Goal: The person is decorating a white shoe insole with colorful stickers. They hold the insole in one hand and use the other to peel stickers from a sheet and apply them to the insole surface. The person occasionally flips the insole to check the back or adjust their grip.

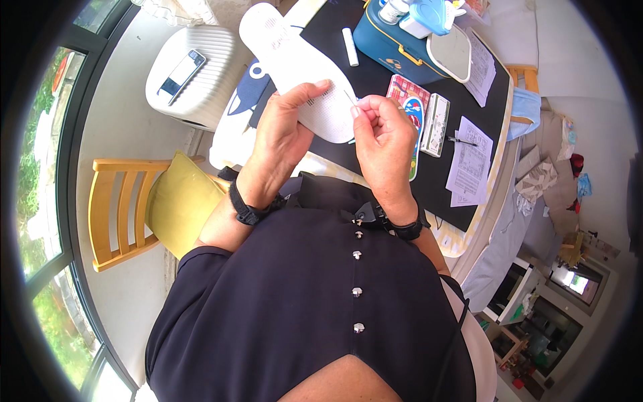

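A white shoe insole [314, 60] is tilted above the near part of the table, its underside with printed marks and small holes facing up. My left hand [287, 118] grips it from the near left side, thumb pressed on the upper face and fingers underneath. At the right edge of the insole, my right hand [386, 133] pinches a thin, needle-like piece [349, 97] between thumb and forefinger. The fingertips meet close to the insole's rim, and the far end of the piece is too fine to make out. Any thread is too small to tell.
A colourful insole [415, 120] lies beside a narrow carton [436, 125] on the black table mat [336, 156]. Behind stand a blue box [387, 50] and a white tube [350, 46]. Papers [469, 166] bear a pen [462, 141]. Left are a phone [183, 75] and wooden chair [103, 216].
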`<state>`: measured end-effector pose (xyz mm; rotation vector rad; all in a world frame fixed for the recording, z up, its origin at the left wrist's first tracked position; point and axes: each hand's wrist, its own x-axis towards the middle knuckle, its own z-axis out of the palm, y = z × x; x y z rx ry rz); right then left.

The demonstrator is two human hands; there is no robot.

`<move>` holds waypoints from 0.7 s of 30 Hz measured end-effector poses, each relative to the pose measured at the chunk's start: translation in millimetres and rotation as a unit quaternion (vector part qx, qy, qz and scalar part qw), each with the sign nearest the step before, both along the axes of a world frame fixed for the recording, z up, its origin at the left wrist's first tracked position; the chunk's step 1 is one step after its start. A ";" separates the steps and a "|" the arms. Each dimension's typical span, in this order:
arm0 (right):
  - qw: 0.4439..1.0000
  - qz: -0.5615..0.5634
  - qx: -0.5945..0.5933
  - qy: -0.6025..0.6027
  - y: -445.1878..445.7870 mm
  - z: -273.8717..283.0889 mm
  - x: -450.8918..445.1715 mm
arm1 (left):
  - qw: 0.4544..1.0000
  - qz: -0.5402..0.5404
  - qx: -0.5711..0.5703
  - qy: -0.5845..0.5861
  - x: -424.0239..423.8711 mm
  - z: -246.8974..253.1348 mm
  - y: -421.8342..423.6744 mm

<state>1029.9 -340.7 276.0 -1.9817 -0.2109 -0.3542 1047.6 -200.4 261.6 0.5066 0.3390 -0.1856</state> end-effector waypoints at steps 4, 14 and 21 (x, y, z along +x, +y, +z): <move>1.000 0.003 0.021 -0.003 -0.2 -2.2 0.2 | 1.000 -0.010 -0.016 0.011 1.9 -2.4 0.7; 0.999 0.008 0.042 -0.003 0.7 -11.1 3.7 | 0.996 -0.053 -0.041 0.062 9.4 -7.2 5.4; 1.000 0.002 -0.002 -0.027 1.3 -9.4 3.0 | 0.995 -0.064 -0.042 0.057 10.4 -8.4 3.4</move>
